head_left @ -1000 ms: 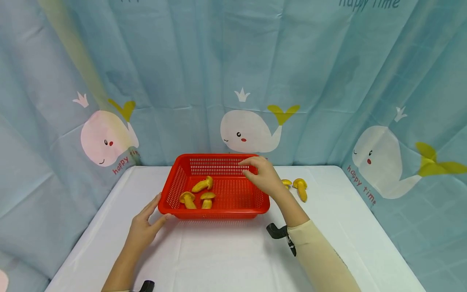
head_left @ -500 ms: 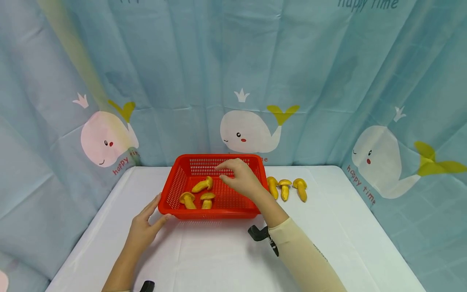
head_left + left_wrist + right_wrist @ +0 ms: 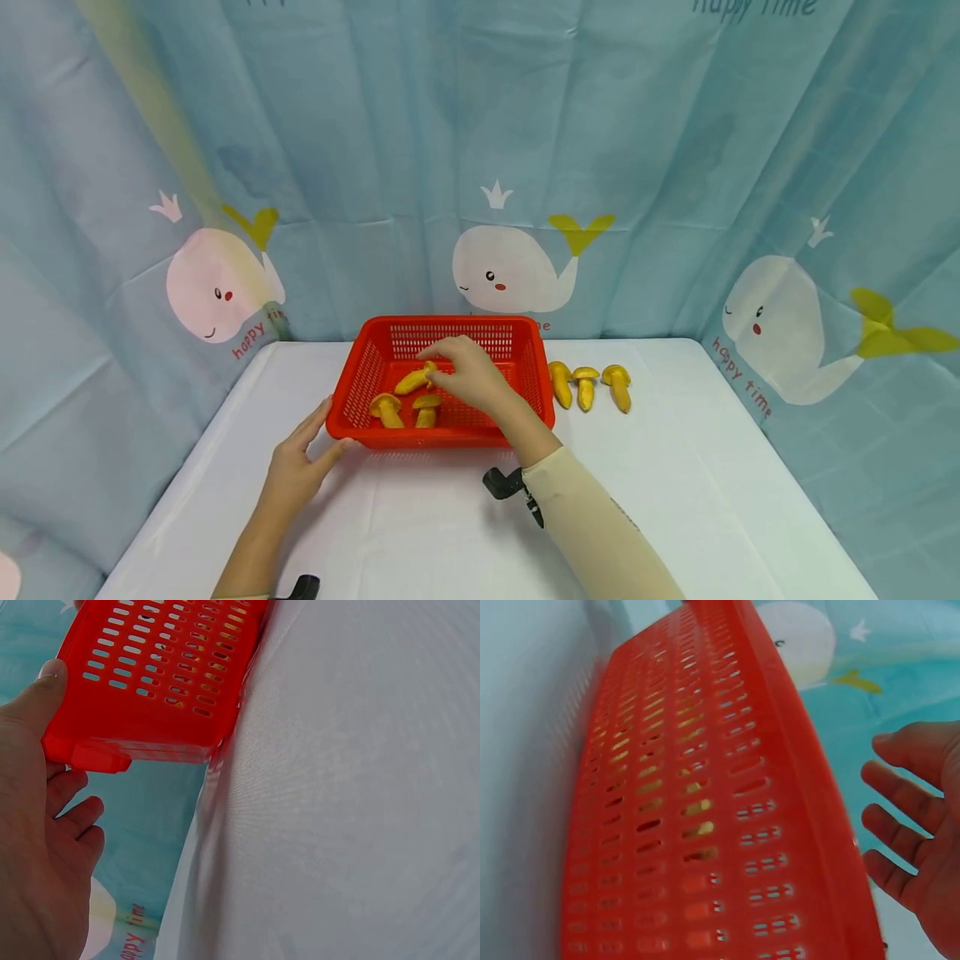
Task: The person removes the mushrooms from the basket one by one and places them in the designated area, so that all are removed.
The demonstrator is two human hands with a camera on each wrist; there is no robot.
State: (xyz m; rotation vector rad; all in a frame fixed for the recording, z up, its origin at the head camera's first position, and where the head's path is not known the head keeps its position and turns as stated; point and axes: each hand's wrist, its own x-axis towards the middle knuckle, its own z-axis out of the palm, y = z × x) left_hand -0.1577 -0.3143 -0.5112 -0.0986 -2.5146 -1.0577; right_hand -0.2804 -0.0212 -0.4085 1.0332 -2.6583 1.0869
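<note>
A red perforated basket (image 3: pixel 450 438) stands on the table with three yellow mushrooms in it: a lying one (image 3: pixel 411 383), a front-left one (image 3: pixel 387 409) and a front-middle one (image 3: pixel 427 411). My left hand (image 3: pixel 294 475) holds the basket's front-left corner between thumb and fingers; in the left wrist view the thumb (image 3: pixel 46 688) presses on the rim. Over the basket, my right hand (image 3: pixel 474 379) has its fingers spread and slightly bent, holding nothing. Its thumb and fingertips are nearest the lying mushroom and partly cover its cap end.
Three more yellow mushrooms, a left one (image 3: pixel 560 385), a middle one (image 3: pixel 585 390) and a right one (image 3: pixel 618 387), lie in a row on the white table (image 3: pixel 675 467) right of the basket. A blue whale-print curtain (image 3: pixel 420 150) hangs behind and at both sides.
My right hand has moved left and lower over the basket toward the lying mushroom, uncovering the row of mushrooms on the table. My left hand and the basket have stayed put.
</note>
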